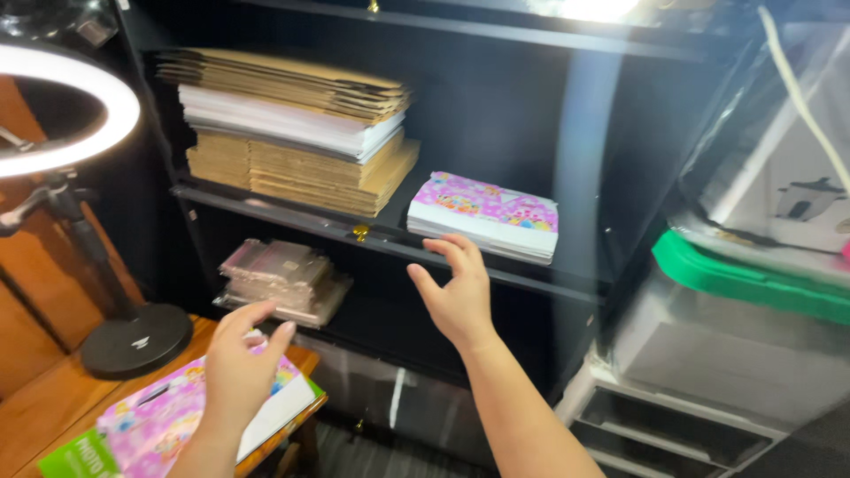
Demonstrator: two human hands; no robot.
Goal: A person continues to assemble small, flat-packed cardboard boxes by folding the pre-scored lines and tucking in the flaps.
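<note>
In front of a black shelf unit (pixel 496 133), the person had both hands up in the air, holding nothing. The right hand (pixel 456 296) was spread open, fingers loosely curled, reaching toward the stack of pink patterned flat boxes (pixel 485 215) sitting on the middle shelf, right side. The fingertips were near the front edge of that stack, but didn't look like they were touching it. The left hand (pixel 237 367) was lower and open too, fingers relaxed, hovering just above another pink patterned box (pixel 164 423) lying on the wooden table (pixel 53 403) at the bottom left.

Other stuff around: a big pile of folded brown and white cardboard sheets (pixel 292 128) on the same shelf to the left, and a bundle of clear plastic sleeves (pixel 279 279) on the shelf below. A lit ring light (pixel 84 106) on a black round-based stand stood on the table. Off to the right sat a clear storage bin with a green lid (pixel 748 279).
</note>
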